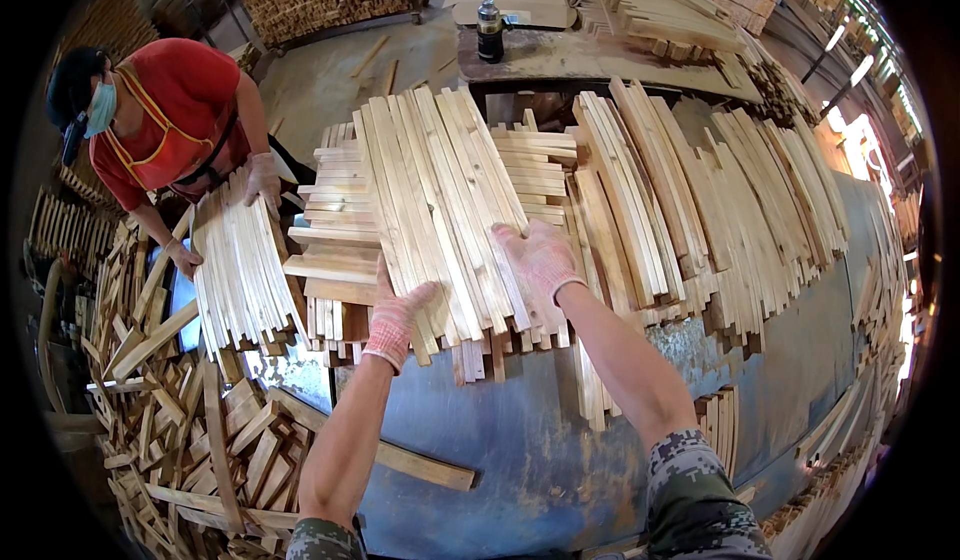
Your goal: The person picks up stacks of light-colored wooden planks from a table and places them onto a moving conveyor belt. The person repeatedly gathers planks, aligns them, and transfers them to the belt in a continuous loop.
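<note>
Between my two gloved hands lies a flat bundle of long wooden strips point(435, 200), side by side. My left hand point(398, 315) grips its near left edge, with the thumb on top. At the right edge my right hand point(540, 257) is closed on the same bundle, its fingers partly hidden. Under the bundle, crosswise wooden strips point(340, 195) are stacked, their ends showing on both sides. To the right, more strips point(625, 200) lie in layered rows close to my right hand.
At the left a co-worker point(175, 120) in red holds another row of strips point(240, 260). Loose offcuts point(230, 450) heap at the lower left. The blue metal table point(560, 460) spans the front. Behind stands a workbench point(590, 60) with a dark bottle point(489, 32).
</note>
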Tool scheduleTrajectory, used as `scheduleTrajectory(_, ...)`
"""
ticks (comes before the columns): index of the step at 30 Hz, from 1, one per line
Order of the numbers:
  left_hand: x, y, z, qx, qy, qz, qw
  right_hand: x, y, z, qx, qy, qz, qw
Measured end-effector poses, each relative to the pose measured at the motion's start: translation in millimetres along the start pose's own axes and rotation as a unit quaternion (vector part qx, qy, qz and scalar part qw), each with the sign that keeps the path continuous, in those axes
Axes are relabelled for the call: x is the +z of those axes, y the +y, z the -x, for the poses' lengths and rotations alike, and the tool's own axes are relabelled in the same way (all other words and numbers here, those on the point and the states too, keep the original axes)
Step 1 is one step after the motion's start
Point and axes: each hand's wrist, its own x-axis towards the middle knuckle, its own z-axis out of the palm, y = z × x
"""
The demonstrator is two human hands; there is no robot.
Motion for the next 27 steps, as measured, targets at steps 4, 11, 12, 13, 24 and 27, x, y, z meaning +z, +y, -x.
scheduleTrajectory(4, 5, 2, 19, 0.017, -0.027, 0.063, 0.998, -1, 4, 14, -0.020, 0.005, 0.021, 1.000)
scheduleTrajectory(11, 0, 16, 140, 0.030, -0.019, -0.040, 0.999, 8, 46, 119, -0.064, 0.053, -0.011, 0.997)
scheduleTrajectory(12, -3, 10, 162, 0.056, -0.011, -0.066, 0.996, 9, 49, 143, -0.051, 0.070, -0.001, 0.996)
scheduleTrajectory(13, -7, 8, 188, 0.064, -0.012, -0.064, 0.996, 10, 53, 169, -0.039, 0.089, 0.009, 0.995)
scheduleTrajectory(24, -70, 17, 490, 0.005, -0.013, -0.162, 0.987, 46, 142, 416, -0.145, 0.076, -0.216, 0.963)
scheduleTrajectory(27, -87, -19, 564, 0.114, 0.038, -0.140, 0.983, 56, 163, 478, -0.224, 0.033, -0.243, 0.943)
